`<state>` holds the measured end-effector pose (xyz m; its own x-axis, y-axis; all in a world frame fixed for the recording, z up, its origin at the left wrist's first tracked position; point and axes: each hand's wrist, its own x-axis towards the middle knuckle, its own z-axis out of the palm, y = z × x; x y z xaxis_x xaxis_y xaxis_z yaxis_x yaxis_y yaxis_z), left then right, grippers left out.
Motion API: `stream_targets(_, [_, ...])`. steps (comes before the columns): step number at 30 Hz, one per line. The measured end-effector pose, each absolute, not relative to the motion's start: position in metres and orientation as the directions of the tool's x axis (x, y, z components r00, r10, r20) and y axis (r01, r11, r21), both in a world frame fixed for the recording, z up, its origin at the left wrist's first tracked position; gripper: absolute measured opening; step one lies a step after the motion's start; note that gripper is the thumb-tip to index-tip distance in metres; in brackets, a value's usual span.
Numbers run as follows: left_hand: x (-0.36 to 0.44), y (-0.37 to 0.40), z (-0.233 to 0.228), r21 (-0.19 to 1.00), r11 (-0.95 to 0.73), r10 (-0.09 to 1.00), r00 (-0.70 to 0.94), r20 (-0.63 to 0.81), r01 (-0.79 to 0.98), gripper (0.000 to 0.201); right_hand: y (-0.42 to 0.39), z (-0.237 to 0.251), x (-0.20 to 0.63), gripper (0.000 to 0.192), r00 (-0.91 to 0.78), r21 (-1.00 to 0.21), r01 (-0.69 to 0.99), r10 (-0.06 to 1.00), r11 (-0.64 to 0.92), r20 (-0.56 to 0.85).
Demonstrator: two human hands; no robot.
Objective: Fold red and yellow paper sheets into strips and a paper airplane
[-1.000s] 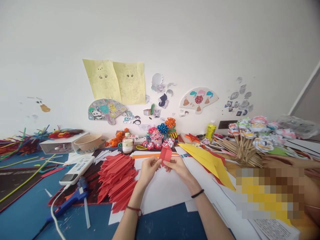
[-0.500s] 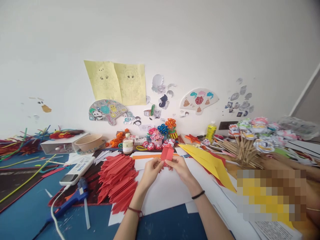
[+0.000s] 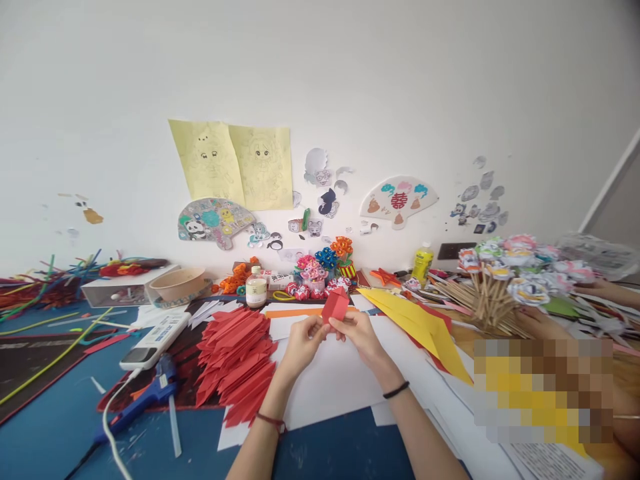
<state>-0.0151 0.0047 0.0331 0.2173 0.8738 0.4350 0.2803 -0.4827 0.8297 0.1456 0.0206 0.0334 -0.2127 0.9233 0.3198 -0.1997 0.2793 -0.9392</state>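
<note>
While both hands meet above the white sheets on the worktop [image 3: 330,380], left hand [image 3: 300,341] and right hand [image 3: 361,333] pinch the folded red paper [image 3: 335,307] between fingertips, raised for creasing; finished red folds [image 3: 235,360] lie stacked just left

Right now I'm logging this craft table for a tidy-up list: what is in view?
red paper piece: one, red, held above the white sheets
folded red paper pile: many, red, left of the hands
white sheets: several, white, under the hands
yellow paper: one, yellow, right of the hands
glue gun: one, blue, front left
power strip: one, white, behind the glue gun
bowl: one, tan, back left
paper flowers on sticks: many, mixed colours, right
wall drawings: two, yellow, on the wall
another person's hand: one, right side
left hand: pinching the red paper piece
right hand: pinching the red paper piece
</note>
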Motion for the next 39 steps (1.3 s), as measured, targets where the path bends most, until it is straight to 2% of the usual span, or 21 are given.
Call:
stream_targets(5, [-0.014,0.008,0.029,0.840,-0.466,0.885,0.150,0.441,0.277,0.027,0.024,0.029,0.147,0.039,-0.215,-0.953,-0.162,0.933,0.256,0.288])
stream_targets(8, [-0.019,0.012,0.026,0.785,-0.480,0.873,0.128,0.470,0.392,0.023,0.026,0.031,0.153,0.044,-0.229,-0.964,-0.145,0.940,0.224,0.253])
stream_targets(12, [-0.030,0.016,0.024,0.718,-0.462,0.873,0.126,0.471,0.520,0.018,0.029,0.034,0.165,0.056,-0.095,-0.965,-0.160,0.970,0.208,0.225])
stream_targets(18, [-0.033,0.016,0.027,0.711,-0.485,0.864,0.150,0.481,0.508,0.016,0.032,0.029,0.172,0.044,-0.029,-0.966,-0.098,0.970,0.239,0.242])
stream_targets(23, [-0.030,0.017,0.028,0.764,-0.478,0.871,0.124,0.475,0.434,0.020,0.031,0.029,0.175,0.041,-0.119,-0.987,-0.053,0.980,0.153,0.158])
stream_targets(26, [-0.032,0.018,0.027,0.800,-0.416,0.907,0.129,0.401,0.433,0.022,0.031,0.028,0.182,0.040,-0.250,-0.987,0.013,0.957,0.159,0.150])
stream_targets(29, [-0.034,0.016,0.025,0.789,-0.384,0.921,0.255,0.294,0.480,0.016,0.033,0.025,0.192,0.039,-0.341,-0.980,0.119,0.933,0.161,0.112])
stream_targets(31, [-0.033,0.013,0.023,0.762,-0.382,0.915,0.332,0.230,0.523,0.011,0.034,0.020,0.197,0.036,-0.362,-0.958,0.247,0.931,0.147,0.049])
stream_targets(34, [-0.029,0.009,0.020,0.731,-0.385,0.908,0.373,0.190,0.563,0.005,0.034,0.011,0.203,0.027,-0.375,-0.863,0.470,0.927,0.185,-0.006])
stream_targets(36, [-0.026,0.008,0.018,0.717,-0.386,0.907,0.381,0.179,0.581,0.004,0.030,0.005,0.206,0.020,-0.369,-0.787,0.558,0.928,0.262,0.047])
stream_targets(39, [-0.023,0.008,0.017,0.705,-0.387,0.911,0.366,0.191,0.595,0.005,0.024,-0.002,0.209,0.016,-0.339,-0.730,0.590,0.926,0.346,0.165])
